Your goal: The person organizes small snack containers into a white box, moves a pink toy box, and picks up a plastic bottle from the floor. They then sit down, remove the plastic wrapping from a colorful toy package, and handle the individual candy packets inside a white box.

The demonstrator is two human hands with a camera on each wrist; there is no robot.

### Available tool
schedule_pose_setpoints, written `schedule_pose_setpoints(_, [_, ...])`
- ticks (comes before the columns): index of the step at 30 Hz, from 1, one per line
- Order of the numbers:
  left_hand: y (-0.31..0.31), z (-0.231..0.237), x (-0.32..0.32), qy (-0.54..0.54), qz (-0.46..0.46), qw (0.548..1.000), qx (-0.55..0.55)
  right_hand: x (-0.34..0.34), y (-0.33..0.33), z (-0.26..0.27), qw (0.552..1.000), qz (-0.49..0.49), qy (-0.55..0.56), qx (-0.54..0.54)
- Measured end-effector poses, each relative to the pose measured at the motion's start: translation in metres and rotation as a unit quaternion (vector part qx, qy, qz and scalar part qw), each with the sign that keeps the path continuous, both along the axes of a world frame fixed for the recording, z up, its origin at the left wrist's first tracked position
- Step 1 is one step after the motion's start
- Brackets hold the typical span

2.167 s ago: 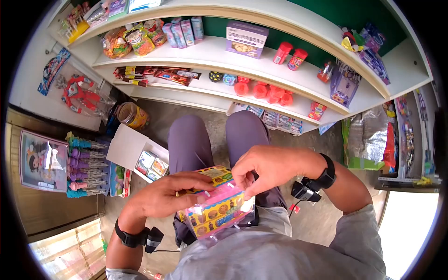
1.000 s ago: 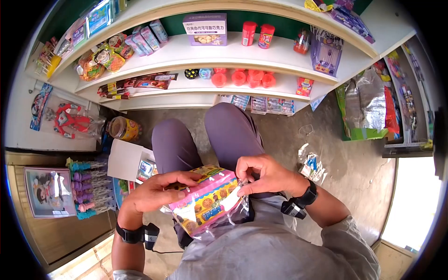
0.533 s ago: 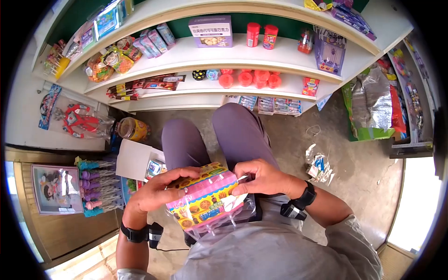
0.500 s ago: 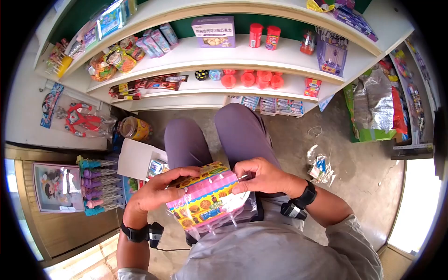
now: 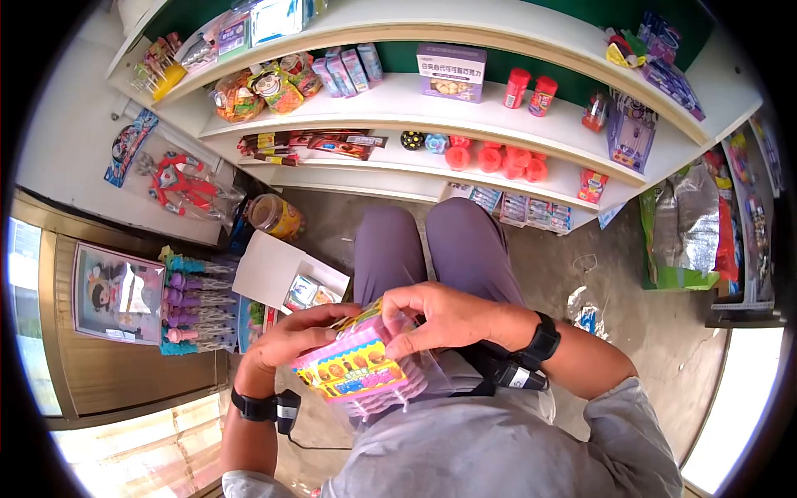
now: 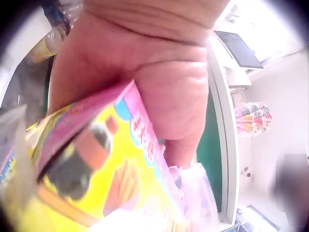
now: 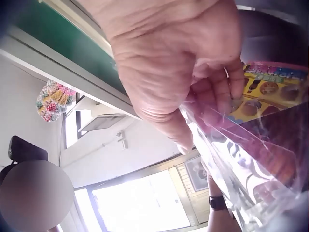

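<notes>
A yellow and pink cardboard box [image 5: 353, 371] printed with food pictures rests over the person's lap, wrapped in loose clear plastic. My left hand [image 5: 295, 336] grips its left end, thumb on the near side and fingers toward the back. In the left wrist view the box [image 6: 120, 186] is tilted close under the palm. My right hand [image 5: 436, 315] is bent over the box's right end. The right wrist view shows its thumb and curled fingers pinching the clear plastic wrapper [image 7: 236, 154], beside the printed box [image 7: 270, 92]. White stick-like bits poke out along the wrapped lower edge.
Ahead stand white shelves [image 5: 349, 116] with sweets and a purple box [image 5: 451, 73]. An open white carton [image 5: 278, 270] with small packets lies left of the knees, near a plastic jar [image 5: 276, 217]. Torn wrapping [image 5: 588, 315] lies on the floor at right.
The head view has swung, so the shelves and box sit differently in frame. The right hand has moved from the box's right corner further over its top, and the box is turned more.
</notes>
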State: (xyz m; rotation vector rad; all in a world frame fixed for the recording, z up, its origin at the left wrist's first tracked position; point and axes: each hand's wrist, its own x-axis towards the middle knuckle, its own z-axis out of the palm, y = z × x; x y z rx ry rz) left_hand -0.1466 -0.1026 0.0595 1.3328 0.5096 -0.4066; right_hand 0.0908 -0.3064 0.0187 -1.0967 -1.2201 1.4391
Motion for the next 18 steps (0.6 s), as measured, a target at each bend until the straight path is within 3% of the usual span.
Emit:
schedule_pose_setpoints(5, [0.004,-0.011,-0.003,-0.057,0.02,0.996,-0.066,0.007,0.013,-0.004,0.984,0.053,0.152,-0.071])
schedule_pose_setpoints(9, [0.013,-0.017,0.001,-0.015,-0.012,1.0,0.02,0.022,0.025,-0.014,0.968,0.088,0.21,-0.105])
schedule_pose_setpoints(13, [0.009,-0.006,0.022,0.032,-0.024,0.997,0.07,0.045,0.034,-0.03,0.979,0.131,0.104,-0.119])
schedule_pose_setpoints(18, [0.011,-0.004,0.042,0.037,-0.125,0.982,0.139,0.059,0.023,-0.043,0.976,0.148,0.11,-0.116])
